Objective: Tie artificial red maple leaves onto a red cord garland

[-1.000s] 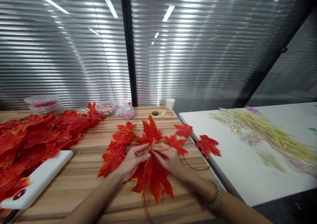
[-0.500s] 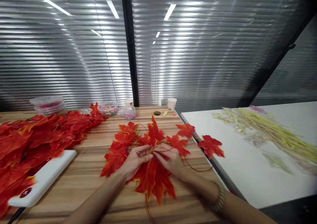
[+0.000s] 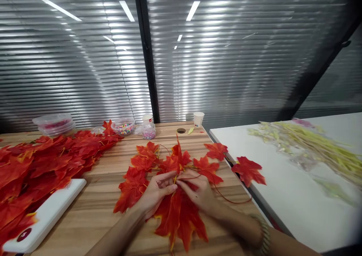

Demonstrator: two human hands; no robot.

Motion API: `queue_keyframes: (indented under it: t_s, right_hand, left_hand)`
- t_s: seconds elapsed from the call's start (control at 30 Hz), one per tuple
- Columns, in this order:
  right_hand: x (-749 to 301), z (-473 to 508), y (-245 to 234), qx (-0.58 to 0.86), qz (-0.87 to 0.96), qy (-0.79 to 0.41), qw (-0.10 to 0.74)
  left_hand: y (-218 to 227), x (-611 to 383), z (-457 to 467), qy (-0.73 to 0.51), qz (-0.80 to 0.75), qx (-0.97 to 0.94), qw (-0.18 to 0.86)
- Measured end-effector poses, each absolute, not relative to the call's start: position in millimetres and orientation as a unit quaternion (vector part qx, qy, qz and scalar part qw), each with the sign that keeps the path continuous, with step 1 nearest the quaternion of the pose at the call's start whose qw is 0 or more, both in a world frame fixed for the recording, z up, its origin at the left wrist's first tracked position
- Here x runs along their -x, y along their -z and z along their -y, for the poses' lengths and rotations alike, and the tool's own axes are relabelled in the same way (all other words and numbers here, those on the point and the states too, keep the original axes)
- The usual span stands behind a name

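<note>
pinching at one spot, the left grip [image 3: 157,191] and the right grip [image 3: 199,191] are both clenched on the yellow stem joint in the middle of the leaf garland [image 3: 181,216], and their fingertips meet there. the garland's biggest red-orange leaf lies flat just below the grips, toward the person. smaller leaves fan out above them and to either side. a thin red wire [image 3: 232,200] loops away to the right of the right grip, and the end leaf [image 3: 249,171] further right lies over the gap between the two benches.

well to the left of the left grip, a broad heap of loose red leaves [image 3: 42,165] covers the wooden bench [image 3: 96,210], with a white board [image 3: 48,214] beside the heap on the person's side. well to the right of the right grip stands a white bench [image 3: 283,199] carrying pale yellow-green sprigs [image 3: 311,146]. beyond the grips, along the far edge, sit stacked clear tubs [image 3: 55,123], a bowl of coloured beads [image 3: 123,127] and a paper cup [image 3: 198,118]. closed blinds [image 3: 240,60], split by a dark post [image 3: 147,52], fill the back of the room.

compared with half a second ago, both grips keep the same pinch on the same joint and the garland keeps its shape. everything on the benches sits slightly lower and further right in the view.
</note>
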State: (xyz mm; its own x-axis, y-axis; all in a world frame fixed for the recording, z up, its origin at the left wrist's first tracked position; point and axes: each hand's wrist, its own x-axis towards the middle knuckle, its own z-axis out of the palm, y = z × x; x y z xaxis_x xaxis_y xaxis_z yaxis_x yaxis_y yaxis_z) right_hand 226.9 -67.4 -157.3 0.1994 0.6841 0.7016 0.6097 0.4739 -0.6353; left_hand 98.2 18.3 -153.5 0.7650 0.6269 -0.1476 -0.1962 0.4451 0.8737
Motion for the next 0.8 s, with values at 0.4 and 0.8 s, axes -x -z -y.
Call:
queue_keyframes:
  t_s: [0.4, 0.8]
  right_hand:
    - [-230.4, 70.6, 152.3, 0.486, 0.650, -0.029, 0.583]
    - [-230.9, 70.4, 152.0, 0.489, 0.641, -0.038, 0.590]
  left_hand:
    - [150.6, -98.4, -16.4, -0.245, -0.255, -0.430, 0.831]
    - [152.9, -100.3, -15.5, -0.237, -0.225, -0.461, 0.825]
